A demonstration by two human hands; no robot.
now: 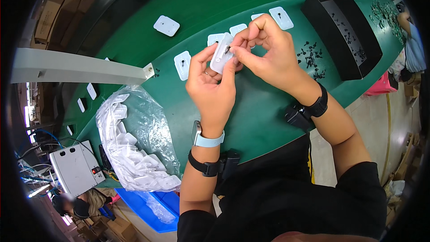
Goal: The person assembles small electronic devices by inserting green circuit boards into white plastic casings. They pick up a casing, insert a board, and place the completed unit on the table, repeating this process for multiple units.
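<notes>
Head view: at 8 o'clock, a bag [152, 112] holds many covers [139, 163], apparently left to do. At 12, the left hand [212, 85] grips a white cover [219, 62] by its edges; the right hand [273, 54] pinches a black part [227, 50] against it, seemingly mid-fitting. Beyond, covers at 11 and 1 bear black parts, probably done; loose parts [311, 56] lie at 2. No writing is legible.

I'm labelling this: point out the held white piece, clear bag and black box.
White piece [218, 64], head view: lower end.
Clear bag [152, 118], head view: bare film.
Black box [323, 38], head view: left wall.
</notes>
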